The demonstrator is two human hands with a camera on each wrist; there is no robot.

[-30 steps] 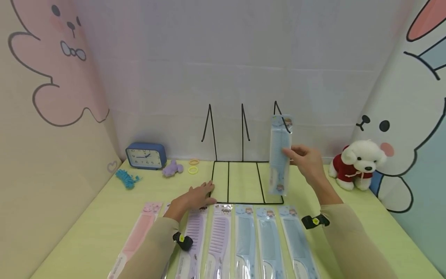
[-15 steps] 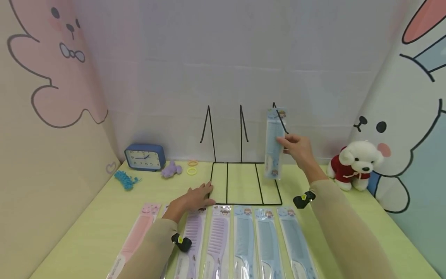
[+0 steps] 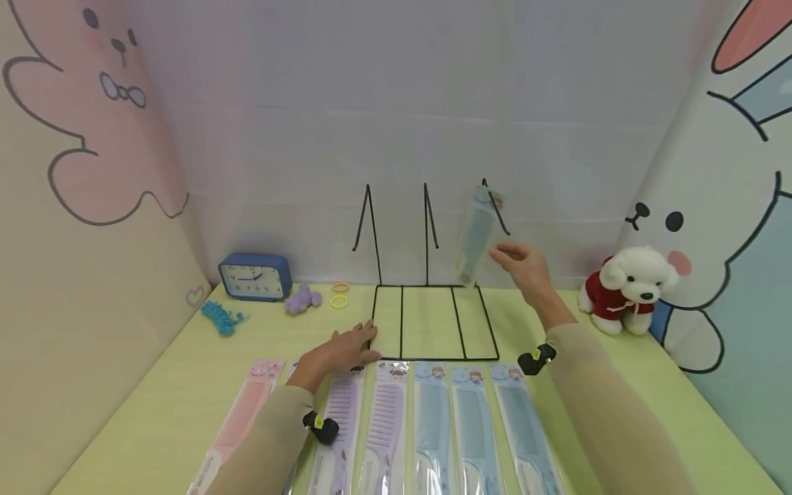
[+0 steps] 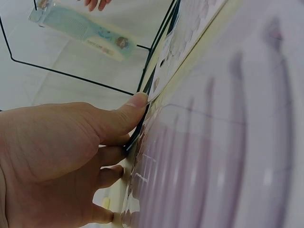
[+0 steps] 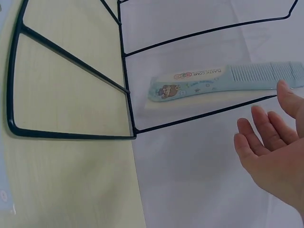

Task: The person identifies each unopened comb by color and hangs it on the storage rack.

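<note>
A blue packaged comb (image 3: 476, 234) hangs tilted from the right hook of a black wire display rack (image 3: 401, 323), its lower end swung left. Beside it, my right hand (image 3: 524, 268) is apart from the packet, fingers loosely bent around nothing. In the right wrist view, a gap separates the right hand (image 5: 275, 147) from the blue comb (image 5: 204, 83). My left hand (image 3: 346, 348) rests on the rack's front left corner with fingers extended. The left wrist view has that hand's thumb (image 4: 130, 111) by the base wire, close to a purple packaged comb (image 4: 204, 156).
Along the front lie packaged combs: a pink one (image 3: 244, 409), purple ones (image 3: 385, 419) and several blue ones (image 3: 473, 419). Behind them stand a blue clock (image 3: 255, 277), blue yarn (image 3: 221, 317), a purple toy (image 3: 302, 299), two rings (image 3: 339, 301) and a plush dog (image 3: 628, 289).
My right hand has raised the blue comb packet onto the right hook and let go, moving slightly right of it. The packet now hangs tilted. My left hand has stayed on the rack.
</note>
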